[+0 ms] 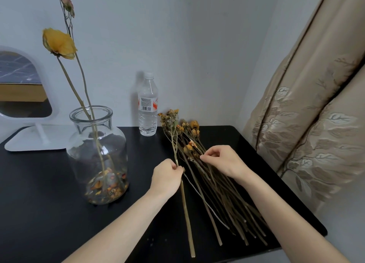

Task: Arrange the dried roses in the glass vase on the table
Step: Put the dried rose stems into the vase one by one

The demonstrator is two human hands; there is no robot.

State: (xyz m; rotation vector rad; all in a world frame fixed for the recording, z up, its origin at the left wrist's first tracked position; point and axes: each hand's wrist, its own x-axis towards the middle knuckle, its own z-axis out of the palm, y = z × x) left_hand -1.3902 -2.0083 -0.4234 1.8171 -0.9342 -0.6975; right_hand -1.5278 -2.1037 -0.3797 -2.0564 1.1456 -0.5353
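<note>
1. Table (49,213): black top on which every item listed stands or lies.

2. Single stem (186,213): long and pale green, with its cut end nearest the viewer and small dried heads at the far end. It is gripped partway up by the left hand (167,174), whose fingers are curled round it. It lies just beside the heap.

3. Right hand (221,160): laid on the heap, thumb and forefinger pinched together on something thin. Exactly what is pinched cannot be told.

4. Dried roses (217,193): a loose heap to the right of the vase, cut ends fanned toward the viewer and heads toward the wall.

5. Glass vase (96,160): wide-mouthed, left of both hands and apart from the heap. Two tall stems are already lodged in it, one bearing a yellow rose (58,43). Fallen petals are collected at the bottom.

6. Water bottle (148,106), mirror (23,85) and curtain (316,124): at the back and sides.

Handling note: the step is judged to be the freeing of one stem. The heap is best steadied while the stem is drawn clear, so that brittle heads are not snagged. The cut end should then be lowered through the mouth without the lodged stems being knocked.
</note>
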